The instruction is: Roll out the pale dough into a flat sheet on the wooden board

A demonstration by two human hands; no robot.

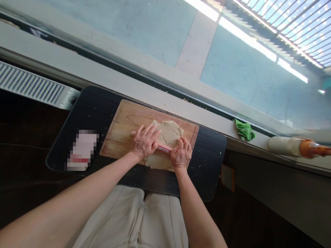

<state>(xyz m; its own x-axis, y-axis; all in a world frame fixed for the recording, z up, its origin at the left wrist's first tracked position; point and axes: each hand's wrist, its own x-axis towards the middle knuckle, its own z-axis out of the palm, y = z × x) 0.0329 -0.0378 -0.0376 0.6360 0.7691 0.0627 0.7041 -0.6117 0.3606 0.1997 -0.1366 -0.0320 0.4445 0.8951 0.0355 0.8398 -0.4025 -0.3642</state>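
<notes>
A flat, pale sheet of dough (168, 132) with cracked edges lies on a wooden board (117, 129). Across it runs a rolling pin (163, 148), its printed red-and-white middle showing between my hands. My left hand (144, 143) is laid over the pin's left part, fingers pointing forward and bent round it. On the right part, my right hand (181, 153) grips with curled fingers and hides that end. Dough shows both beyond the pin and on its near side.
The board rests on a black table (207, 148) against a windowsill (165, 100). A blurred-out pinkish item (82, 150) lies at the table's left. On the sill are a green cloth (244, 130) and a pale bottle (283, 146) lying sideways. A radiator (33, 84) stands left.
</notes>
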